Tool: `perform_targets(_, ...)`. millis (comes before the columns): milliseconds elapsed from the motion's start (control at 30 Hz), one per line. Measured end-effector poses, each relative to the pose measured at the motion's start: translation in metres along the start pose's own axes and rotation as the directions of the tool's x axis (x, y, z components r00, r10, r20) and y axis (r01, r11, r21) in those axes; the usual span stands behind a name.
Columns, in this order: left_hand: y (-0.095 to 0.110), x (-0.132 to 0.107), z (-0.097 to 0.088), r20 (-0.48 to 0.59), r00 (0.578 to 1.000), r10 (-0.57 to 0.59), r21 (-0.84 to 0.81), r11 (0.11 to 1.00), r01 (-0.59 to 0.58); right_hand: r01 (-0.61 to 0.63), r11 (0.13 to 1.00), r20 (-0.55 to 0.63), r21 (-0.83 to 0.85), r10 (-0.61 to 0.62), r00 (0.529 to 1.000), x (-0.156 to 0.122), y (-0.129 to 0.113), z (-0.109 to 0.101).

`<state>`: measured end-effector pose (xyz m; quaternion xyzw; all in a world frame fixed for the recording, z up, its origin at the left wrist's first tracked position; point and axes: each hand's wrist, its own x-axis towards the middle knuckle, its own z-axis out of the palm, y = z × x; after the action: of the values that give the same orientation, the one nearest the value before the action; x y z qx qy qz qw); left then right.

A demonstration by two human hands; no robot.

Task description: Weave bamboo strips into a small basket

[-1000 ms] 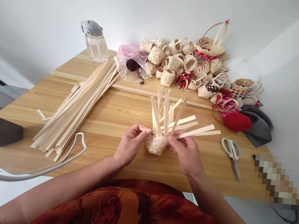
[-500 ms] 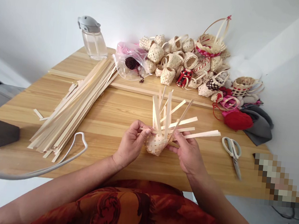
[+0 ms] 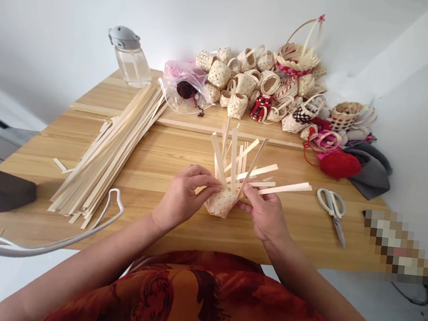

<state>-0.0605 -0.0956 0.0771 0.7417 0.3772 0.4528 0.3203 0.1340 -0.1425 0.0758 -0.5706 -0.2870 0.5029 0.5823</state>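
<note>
A small woven basket point(image 3: 222, 204) of pale flat strips is between my hands, above the near middle of the table. Several loose strip ends point(image 3: 234, 157) stick up and out to the right from its rim. My left hand point(image 3: 184, 194) pinches at the basket's left rim, thumb and fingers closed together. On the other side, my right hand point(image 3: 265, 210) grips the basket's right edge, its thumb near the base of the strips. Fingers of my right hand are partly hidden behind the weave.
A bundle of flat strips point(image 3: 112, 156) lies to the left, with a white cable point(image 3: 119, 204) beside it. Scissors point(image 3: 333, 212) rest at the right. Finished small baskets point(image 3: 238, 105), red yarn point(image 3: 340, 165), a plastic bag point(image 3: 175, 96) and a water bottle point(image 3: 130, 61) stand along the back.
My left hand has shifted its fingers over the basket's left rim; the short strip end that stuck out between its fingers no longer shows. My right hand keeps its hold.
</note>
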Motion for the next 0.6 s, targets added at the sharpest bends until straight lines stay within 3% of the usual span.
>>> perform_targets(167, 0.004, -0.005, 0.005, -0.044, 0.996, -0.076, -0.077, 0.994, 0.073, 0.034, 0.999, 0.022, -0.012, -0.034, 0.999, -0.002, -0.003, 0.007)
perform_targets(367, -0.003, -0.015, 0.018, -0.056, 0.953, -0.297, -0.344, 0.902, 0.261, 0.043, 0.999, 0.04, 0.005, -0.044, 0.998, -0.003, -0.004, 0.007)
perform_targets(600, -0.003, -0.017, 0.022, -0.014, 0.904, -0.428, -0.427, 0.82, 0.381, 0.196, 0.98, 0.178, -0.042, -0.186, 0.966, -0.003, 0.004, -0.002)
